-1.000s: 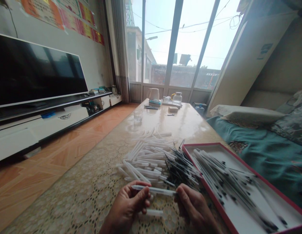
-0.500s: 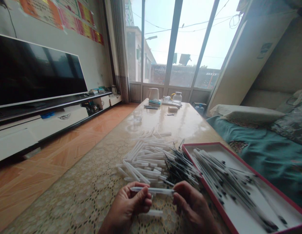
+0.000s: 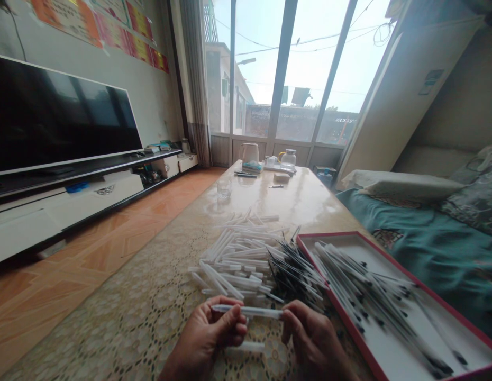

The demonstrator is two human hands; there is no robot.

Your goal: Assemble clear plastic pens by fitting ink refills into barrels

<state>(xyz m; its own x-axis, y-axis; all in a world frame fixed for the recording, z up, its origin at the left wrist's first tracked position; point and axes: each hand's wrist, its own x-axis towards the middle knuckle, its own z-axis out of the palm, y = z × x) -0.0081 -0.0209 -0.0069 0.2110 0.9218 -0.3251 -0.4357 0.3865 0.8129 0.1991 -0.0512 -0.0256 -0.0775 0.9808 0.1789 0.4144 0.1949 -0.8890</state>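
Between my hands lies a translucent white pen barrel, held level above the table's front part. My left hand is closed around its left end, thumb pressed on top. At the right end, my right hand is closed, thumb and fingertips pinching there; whether they also hold a small part is hidden. Beyond the hands spreads a pile of white pen barrels. Against its right side lies a heap of thin black pen refills. One more white tube lies beneath my hands on the patterned tablecloth.
On the right, a shallow red-rimmed box holds many thin grey rods with black ends. A drinking glass, a small box and a glass jug stand farther back. A sofa flanks the right side.
My right fingers have closed in over the barrel's right end, and the dark tip seen there before is now covered. My left hand stays almost unmoved.
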